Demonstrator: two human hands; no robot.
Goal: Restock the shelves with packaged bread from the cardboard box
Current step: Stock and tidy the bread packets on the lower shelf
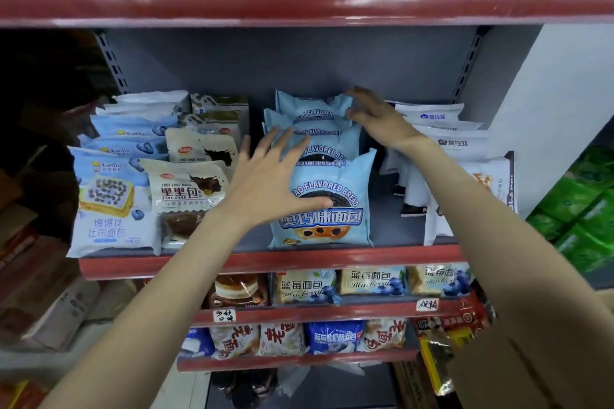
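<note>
Setting, head view: Red-edged metal shop shelving (265,261) with a grey back panel fills our view; we face its middle tier, stocked with packaged bread.

Task's thing, head view: a row of pale-blue plastic packets of cocoa-flavoured bread (327,206), standing one behind another in the centre of the tier, the front packet at the shelf lip.

Left hand (265,183): we see it flat, fingers spread and straight, palm against the left part of the front packets, thumb lying across the printed face of the foremost one.

Right hand (375,119): fingers loosely extended and slightly blurred, touching the top corner of the rearmost blue packets; it grips nothing that we can make out.

Key relation: the row runs front to back, away from us, and lies between our two hands, the left nearer the front, the right deeper at the back. We judge the next move to be a squaring-up of the row.

Look of the packets: glossy, puffed, soft pillow bags with crimped edges, upright and leaning slightly backward; likely to slump or slide if pushed unevenly.

Neighbours: white-and-blue toast packets (113,206) and cream packets with brown print (189,189) to the left; white packets (445,156) to the right.

Cardboard box: a brown cardboard edge (531,359) shows at lower right; we cannot tell whether it is the stock box.
</note>
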